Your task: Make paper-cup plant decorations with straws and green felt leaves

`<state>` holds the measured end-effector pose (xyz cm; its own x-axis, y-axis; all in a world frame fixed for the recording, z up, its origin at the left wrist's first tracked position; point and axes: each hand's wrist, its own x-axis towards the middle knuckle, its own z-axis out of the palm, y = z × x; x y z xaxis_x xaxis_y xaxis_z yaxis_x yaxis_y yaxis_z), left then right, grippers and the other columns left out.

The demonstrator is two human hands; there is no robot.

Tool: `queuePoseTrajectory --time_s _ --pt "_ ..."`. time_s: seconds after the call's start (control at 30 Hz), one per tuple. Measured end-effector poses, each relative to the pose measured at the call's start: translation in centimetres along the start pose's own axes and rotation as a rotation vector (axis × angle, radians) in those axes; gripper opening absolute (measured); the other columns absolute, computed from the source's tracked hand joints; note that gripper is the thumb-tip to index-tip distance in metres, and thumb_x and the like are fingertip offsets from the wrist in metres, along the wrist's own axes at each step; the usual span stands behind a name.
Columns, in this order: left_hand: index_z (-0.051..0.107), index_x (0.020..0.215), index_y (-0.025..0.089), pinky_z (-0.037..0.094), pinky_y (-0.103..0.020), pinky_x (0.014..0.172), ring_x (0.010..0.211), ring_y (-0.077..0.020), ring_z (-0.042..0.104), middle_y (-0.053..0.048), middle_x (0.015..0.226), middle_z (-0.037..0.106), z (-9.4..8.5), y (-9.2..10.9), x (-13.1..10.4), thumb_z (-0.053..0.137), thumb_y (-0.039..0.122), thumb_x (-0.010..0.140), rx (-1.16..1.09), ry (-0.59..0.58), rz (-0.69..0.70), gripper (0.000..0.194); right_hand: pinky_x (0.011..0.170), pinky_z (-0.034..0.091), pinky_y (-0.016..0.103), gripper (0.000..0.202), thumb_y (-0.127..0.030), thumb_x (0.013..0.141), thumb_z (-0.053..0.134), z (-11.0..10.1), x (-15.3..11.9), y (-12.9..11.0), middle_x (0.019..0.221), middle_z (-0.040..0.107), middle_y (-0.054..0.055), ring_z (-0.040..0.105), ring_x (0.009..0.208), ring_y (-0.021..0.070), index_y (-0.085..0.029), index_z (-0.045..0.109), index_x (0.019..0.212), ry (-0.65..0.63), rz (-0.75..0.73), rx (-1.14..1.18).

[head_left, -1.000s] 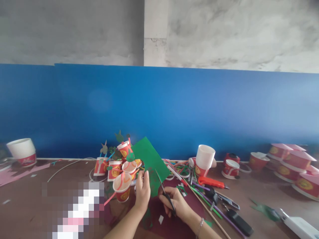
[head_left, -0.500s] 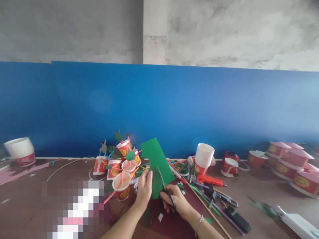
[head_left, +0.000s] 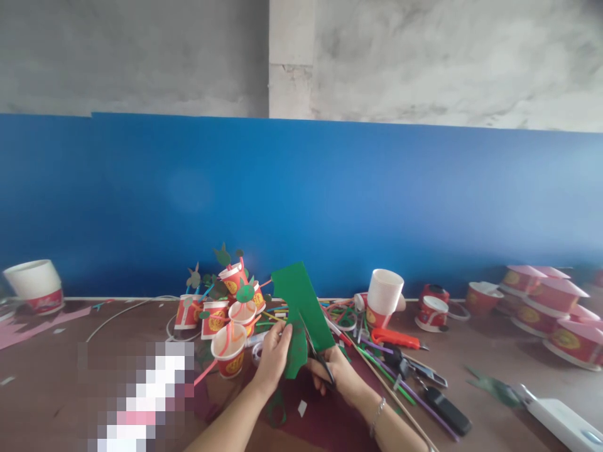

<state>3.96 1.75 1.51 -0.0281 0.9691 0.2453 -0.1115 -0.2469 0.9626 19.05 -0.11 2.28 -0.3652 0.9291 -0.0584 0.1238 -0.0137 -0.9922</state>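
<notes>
1. Green paper (head_left: 298, 289): held above the table (head_left: 127, 333), between our hands; a cut runs in from its near edge.
2. Our left hand (head_left: 277, 353): thumb and fingers clamped on the paper's left side.
3. Our right hand (head_left: 340, 371): fingers closed round scissors (head_left: 318, 356), blades at the cut.
4. Step, we judge: cutting, partway. Next snip calls for steady paper, thumb clear of the blades.
5. Left of paper: cup (head_left: 230, 353). Right: orange knife (head_left: 396, 339).
</notes>
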Motion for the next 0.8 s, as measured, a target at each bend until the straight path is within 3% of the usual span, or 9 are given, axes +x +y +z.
queuePoseTrajectory --time_s 0.17,0.33,0.5,0.8 --pt "0.045 0.07 0.018 0.033 -0.019 0.046 0.05 -0.0085 0.039 0.007 0.057 0.041 0.0 0.2 -0.1 0.052 0.051 0.08 -0.069 -0.028 -0.058 0.035 0.031 0.034 0.016 0.029 -0.039 0.066 0.069 -0.8 -0.4 -0.9 0.039 0.052 -0.004 0.042 0.03 0.0054 -0.013 0.057 0.065 -0.042 0.005 -0.02" --pt "0.046 0.068 0.018 0.033 -0.02 0.047 0.05 -0.0094 0.043 0.005 0.056 0.046 -0.1 -0.2 -0.1 0.053 0.051 0.079 -0.019 -0.036 -0.052 0.035 0.031 0.026 0.014 0.028 -0.039 0.068 0.067 -1.6 -0.4 -0.5 0.043 0.057 -0.002 0.046 0.032 0.0058 -0.013 0.055 0.069 -0.089 0.008 0.054" --pt "0.046 0.068 0.018 0.033 -0.02 0.048 0.05 -0.0088 0.042 0.006 0.055 0.045 -0.1 -0.5 0.0 0.055 0.049 0.079 -0.017 -0.041 -0.047 0.034 0.03 0.021 0.013 0.029 -0.039 0.067 0.067 -1.7 -0.2 -0.3 0.043 0.056 -0.003 0.045 0.032 0.0055 -0.015 0.051 0.072 -0.052 0.015 0.091" --pt "0.05 0.07 0.017 0.035 -0.02 0.047 0.05 -0.01 0.047 0.003 0.058 0.053 0.0 -0.2 -0.1 0.056 0.051 0.076 -0.09 -0.066 -0.105 0.035 0.03 0.03 0.014 0.033 -0.041 0.066 0.069 -2.3 -0.6 -1.0 0.039 0.052 -0.006 0.04 0.03 0.0047 -0.013 0.056 0.078 -0.131 0.01 0.084"
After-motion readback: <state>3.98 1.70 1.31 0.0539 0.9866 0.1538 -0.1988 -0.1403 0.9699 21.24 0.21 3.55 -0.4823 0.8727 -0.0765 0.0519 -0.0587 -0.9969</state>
